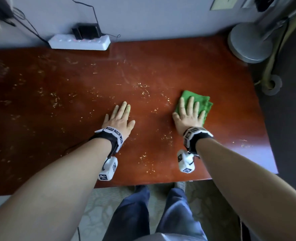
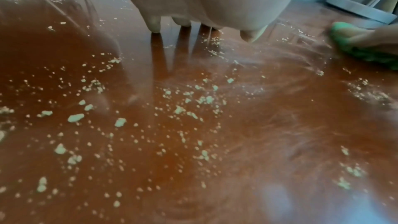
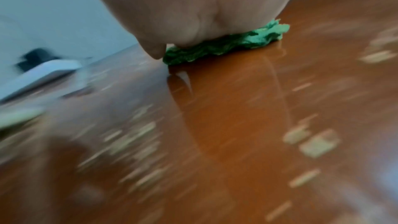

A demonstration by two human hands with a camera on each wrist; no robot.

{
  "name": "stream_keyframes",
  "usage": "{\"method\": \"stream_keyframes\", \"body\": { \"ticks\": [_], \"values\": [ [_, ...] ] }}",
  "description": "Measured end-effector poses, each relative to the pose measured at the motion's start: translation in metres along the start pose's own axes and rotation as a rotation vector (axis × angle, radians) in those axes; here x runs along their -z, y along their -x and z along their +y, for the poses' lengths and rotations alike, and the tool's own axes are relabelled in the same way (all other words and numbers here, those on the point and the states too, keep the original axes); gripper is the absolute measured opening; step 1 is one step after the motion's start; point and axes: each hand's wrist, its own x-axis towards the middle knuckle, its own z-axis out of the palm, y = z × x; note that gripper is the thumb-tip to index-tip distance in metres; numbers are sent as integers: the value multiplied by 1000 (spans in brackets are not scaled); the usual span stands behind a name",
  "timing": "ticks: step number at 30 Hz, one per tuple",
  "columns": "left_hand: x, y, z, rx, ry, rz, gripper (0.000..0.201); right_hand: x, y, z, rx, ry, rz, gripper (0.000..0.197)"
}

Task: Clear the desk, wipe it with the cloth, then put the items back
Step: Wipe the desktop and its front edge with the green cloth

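The reddish-brown desk is scattered with pale crumbs. A folded green cloth lies right of centre, and my right hand presses flat on it with straight, spread fingers. In the right wrist view the cloth shows under my palm, and the picture is motion-blurred. My left hand rests flat on the bare desk left of the cloth, fingers straight, holding nothing. In the left wrist view its fingertips touch the desk and the cloth shows at the right edge.
A white power strip with a black adapter sits at the desk's back edge against the wall. A grey round fan base stands on the back right corner. The desk's right edge drops to dark floor.
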Motion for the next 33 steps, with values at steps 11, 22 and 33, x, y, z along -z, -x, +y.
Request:
{"method": "stream_keyframes", "body": {
  "ticks": [11, 22, 33],
  "values": [
    [16, -22, -30, -53, 14, -9, 65, 2, 2, -7, 89, 21, -84, 63],
    [14, -33, -35, -42, 20, 38, 66, -9, -15, -100, 127, 29, -26, 72],
    [66, -65, -22, 99, 97, -167, 64, 46, -77, -42, 3, -45, -96, 64]
  ]
}}
